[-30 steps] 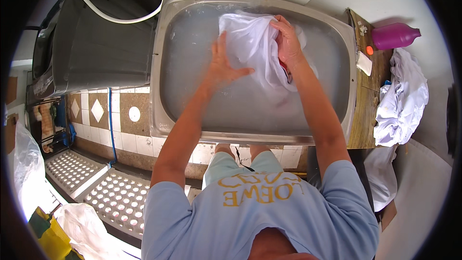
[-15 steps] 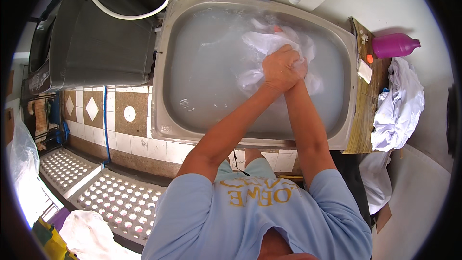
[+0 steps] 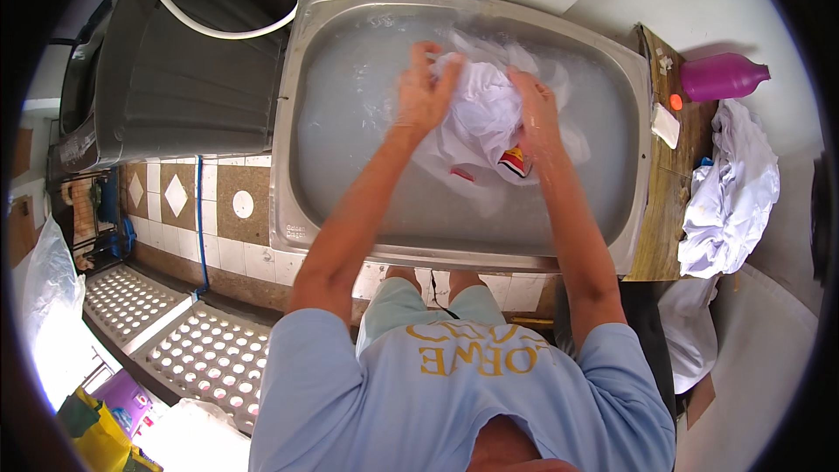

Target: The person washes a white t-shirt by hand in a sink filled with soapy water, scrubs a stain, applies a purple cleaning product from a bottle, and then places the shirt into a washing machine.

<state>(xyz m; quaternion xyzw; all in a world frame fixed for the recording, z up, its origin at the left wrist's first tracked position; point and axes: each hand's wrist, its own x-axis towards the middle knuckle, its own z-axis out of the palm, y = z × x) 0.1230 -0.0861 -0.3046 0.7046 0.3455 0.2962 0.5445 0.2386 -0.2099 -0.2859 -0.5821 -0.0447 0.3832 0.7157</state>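
Starting from the left, a dark grey machine (image 3: 188, 70) stood next to the steel basin (image 3: 287, 218), with a white hose (image 3: 210, 33) running across the machine's far side. The basin held cloudy grey water (image 3: 350, 114).

The left hand (image 3: 428, 92) was positioned at the left side of the white cloth (image 3: 488, 105). Its fingers stood apart and were not closed on anything; blur concealed whether they touched the cloth. The cloth lay in the water, right of the basin's middle, its upper part bunched above the surface and its edges spread below. A banded trim (image 3: 513, 160) in yellow, red and black showed near the right wrist.

The right hand (image 3: 537, 114) lay against the right side of the bunch; whether it was grasping the cloth could not be told.

The step in hand was judged to be working the wet cloth by hand. The next move called for the left fingers to secure the fabric opposite the right hand.

Farther right, a wooden board (image 3: 660, 218) supported an orange cap (image 3: 676, 102) and a purple bottle (image 3: 725, 77).
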